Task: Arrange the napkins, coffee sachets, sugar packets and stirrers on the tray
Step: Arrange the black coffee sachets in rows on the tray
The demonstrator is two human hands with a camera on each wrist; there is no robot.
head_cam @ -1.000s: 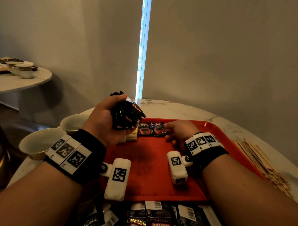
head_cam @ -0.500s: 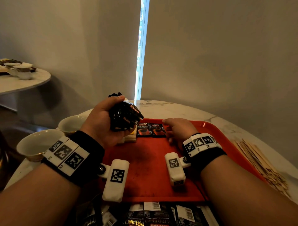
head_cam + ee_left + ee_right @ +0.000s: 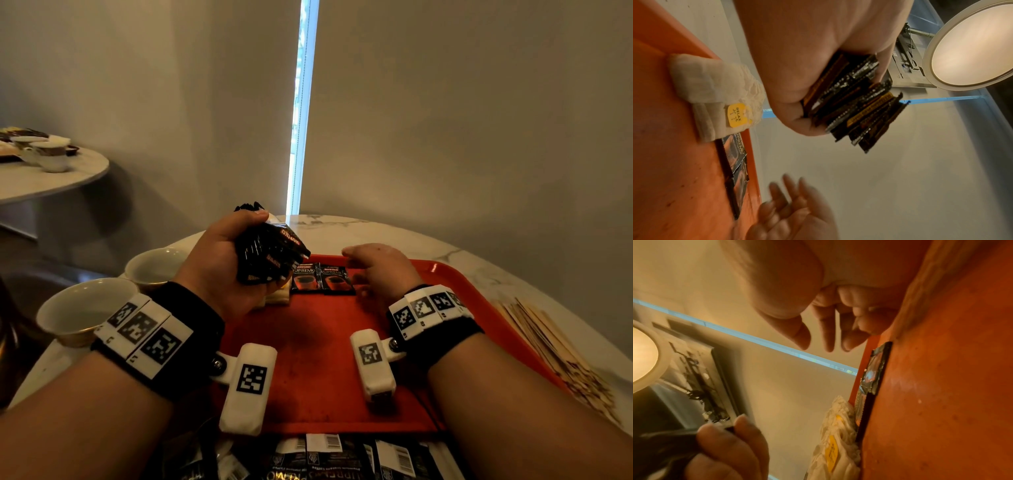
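Since a second ago the right hand [image 3: 378, 270] has lifted its fingers off the two coffee sachets [image 3: 320, 278] at the far edge of the red tray [image 3: 308, 370]; it now hovers just right of them, fingers loosely spread and holding nothing. The left hand [image 3: 219, 263] has hardly moved. Left of the tray stand two bowls [image 3: 85, 310]. Over the tray's far left corner the left hand grips a thick bundle of dark sachets [image 3: 270, 255], thumb on top and fingers curled under, probably so the right hand can draw them off one at a time. Beneath it, in that corner, sits a stack of white napkins [image 3: 715, 95] with a yellow label, and the two laid sachets lie flat, side by side, touching its right side; a row seems to be growing rightward. Right of the tray, wooden stirrers [image 3: 551, 356] wait on the marble table [image 3: 394, 236]. More sachets [image 3: 342, 459] lie along the tray's near edge
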